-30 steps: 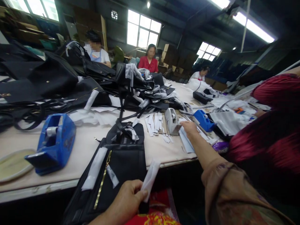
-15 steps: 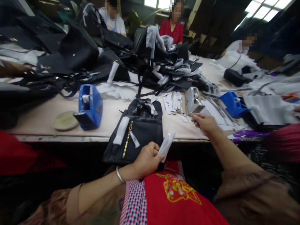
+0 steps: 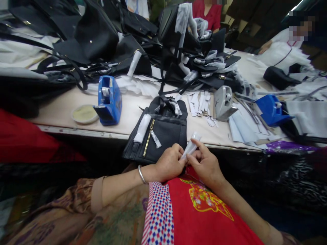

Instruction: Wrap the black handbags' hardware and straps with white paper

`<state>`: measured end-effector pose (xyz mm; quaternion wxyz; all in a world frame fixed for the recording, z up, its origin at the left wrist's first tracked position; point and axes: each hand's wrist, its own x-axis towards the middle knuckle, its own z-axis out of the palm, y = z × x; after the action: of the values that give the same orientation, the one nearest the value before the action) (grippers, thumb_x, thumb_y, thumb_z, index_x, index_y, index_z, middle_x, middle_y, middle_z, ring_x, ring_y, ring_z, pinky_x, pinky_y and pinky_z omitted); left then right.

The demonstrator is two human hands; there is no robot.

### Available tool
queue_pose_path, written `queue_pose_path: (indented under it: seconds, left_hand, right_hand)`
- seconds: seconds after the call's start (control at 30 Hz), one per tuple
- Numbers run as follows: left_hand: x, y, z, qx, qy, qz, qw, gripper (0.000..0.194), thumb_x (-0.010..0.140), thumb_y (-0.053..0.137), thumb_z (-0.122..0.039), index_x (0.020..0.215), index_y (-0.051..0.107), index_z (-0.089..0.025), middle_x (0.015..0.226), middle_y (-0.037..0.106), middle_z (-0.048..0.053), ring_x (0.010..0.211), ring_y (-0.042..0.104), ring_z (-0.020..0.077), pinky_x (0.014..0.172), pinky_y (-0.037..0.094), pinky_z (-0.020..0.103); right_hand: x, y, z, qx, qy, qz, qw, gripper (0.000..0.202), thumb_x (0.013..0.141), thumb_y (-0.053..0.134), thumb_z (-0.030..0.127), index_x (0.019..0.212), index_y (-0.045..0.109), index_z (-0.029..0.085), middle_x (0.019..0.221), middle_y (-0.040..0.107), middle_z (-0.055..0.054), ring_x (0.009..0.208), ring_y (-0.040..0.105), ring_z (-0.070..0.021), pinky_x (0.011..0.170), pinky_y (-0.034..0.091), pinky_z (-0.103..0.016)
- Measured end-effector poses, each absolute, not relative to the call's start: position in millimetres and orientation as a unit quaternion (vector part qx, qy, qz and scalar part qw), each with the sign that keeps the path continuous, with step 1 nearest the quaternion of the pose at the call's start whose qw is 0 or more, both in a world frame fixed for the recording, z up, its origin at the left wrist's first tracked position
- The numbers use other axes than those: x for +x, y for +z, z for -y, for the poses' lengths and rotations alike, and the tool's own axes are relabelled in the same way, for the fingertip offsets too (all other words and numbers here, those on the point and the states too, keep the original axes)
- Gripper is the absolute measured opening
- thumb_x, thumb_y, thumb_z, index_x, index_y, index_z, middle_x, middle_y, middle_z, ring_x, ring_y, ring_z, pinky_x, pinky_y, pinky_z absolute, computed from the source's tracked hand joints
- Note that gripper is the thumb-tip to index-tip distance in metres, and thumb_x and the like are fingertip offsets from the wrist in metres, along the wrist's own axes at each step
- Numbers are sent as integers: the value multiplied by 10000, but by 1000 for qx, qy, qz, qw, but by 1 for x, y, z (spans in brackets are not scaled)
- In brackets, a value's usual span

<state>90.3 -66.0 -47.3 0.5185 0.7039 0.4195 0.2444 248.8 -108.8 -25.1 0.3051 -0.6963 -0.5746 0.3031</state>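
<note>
A black backpack with a gold zipper lies at the table's front edge, its lower end jutting over. White wrapping covers a strap part on its left side, and the zipper pull is wrapped too. At the bag's lower right corner, my left hand grips the lower end of a white wrapped strap. My right hand closes on the same wrapped strap from the right, thumb and fingers against it. Any tape between the fingers is too small to make out.
A blue tape dispenser and a round shallow dish stand left of the bag. To the right are a grey tape dispenser, paper strips and another blue dispenser. Black bags pile up behind; people stand beyond.
My right hand has come from the grey tape dispenser back to the wrapped strap and closed on it. My left hand keeps its hold. The view has tilted down.
</note>
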Motion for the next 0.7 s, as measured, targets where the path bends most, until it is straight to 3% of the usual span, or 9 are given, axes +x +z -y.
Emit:
queue_pose_path:
  seconds: [0.1,0.2,0.3,0.5,0.6,0.7]
  left_hand:
    - [89,-46,67,719,242,-405,511,313,882,574,-283,1139,550,-105,688,718,37,642,676,185,554,431,251]
    - [88,-44,68,747,239,-382,489,654,882,550,-225,1459,308,-35,713,733,39,736,705,219,667,493,288]
    - [87,-45,68,780,233,-359,456,736,884,516,-187,1542,196,-107,785,747,44,755,710,224,695,513,297]
    - [85,-51,66,775,248,-373,446,526,898,513,-210,1414,472,-118,1089,732,145,942,702,264,823,522,336]
    - [86,-48,63,745,256,-375,489,316,895,519,-201,1180,644,-143,997,743,97,868,691,228,759,507,287]
    - [86,-42,59,720,250,-377,527,187,874,530,-178,931,704,-144,852,735,54,748,656,183,664,465,245]
  right_hand:
    - [250,-20,105,-719,295,571,264,698,821,627,315,1464,400,165,561,611,83,531,589,-148,637,493,-284]
    - [246,-17,101,-748,275,552,243,763,797,647,362,1480,376,154,514,581,93,513,586,-159,612,486,-285]
    - [241,-19,97,-773,249,539,223,803,776,650,392,1478,376,114,514,584,75,523,600,-180,595,480,-296]
    - [244,-26,99,-739,301,543,263,809,814,613,386,1507,309,98,552,615,54,545,607,-184,584,476,-294]
    - [250,-27,102,-700,377,526,301,800,818,616,367,1515,298,135,568,620,63,524,583,-162,558,471,-277]
    - [254,-27,104,-707,384,509,306,818,786,667,362,1502,331,156,513,559,93,472,524,-139,515,438,-255]
